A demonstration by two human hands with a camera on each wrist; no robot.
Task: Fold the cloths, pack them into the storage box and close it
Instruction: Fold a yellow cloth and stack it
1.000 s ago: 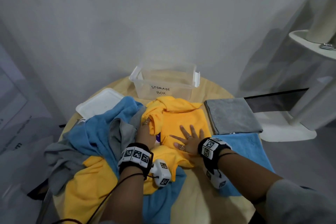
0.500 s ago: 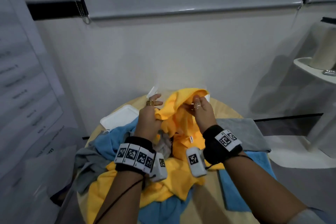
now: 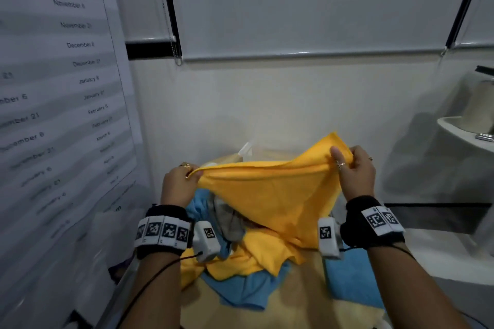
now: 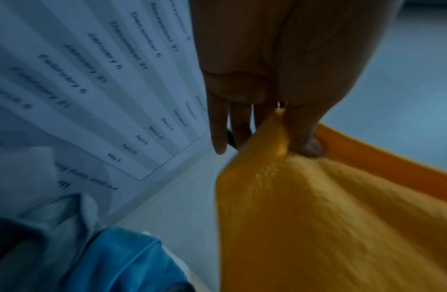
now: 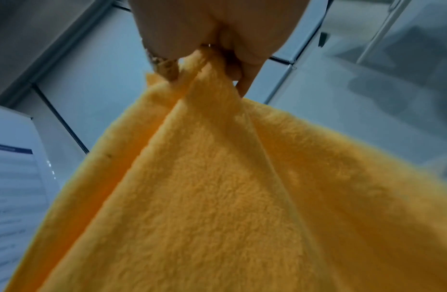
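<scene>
Camera view is tilting up versus a second ago: the surface is dropping to the lower centre of the frame, and the wall poster with dates is now filling the left side.

The storage box, plainly visible a second ago behind the pile, is now almost fully hidden. Only a clear plastic corner is poking out just above the lifted cloth, centre frame; I'm judging that's the box, can't confirm. Lid isn't in view.

The yellow cloth is no longer lying flat under a pressing palm. It's now hanging in the air at centre frame, top edge stretched roughly level, lower part draping onto the pile of yellow, blue and grey cloths still heaped unfolded on the surface.

Hands are spreading wide apart, each clamping a top corner:
- Left hand is pinching the left corner between thumb and fingers; the left wrist view confirms it.
- Right hand is gripping the bunched right corner, which is sticking up past the fingers.

Judgement: this is the shake-out and straighten step before the first fold of this cloth. Packing and closing aren't started for it yet.
</scene>
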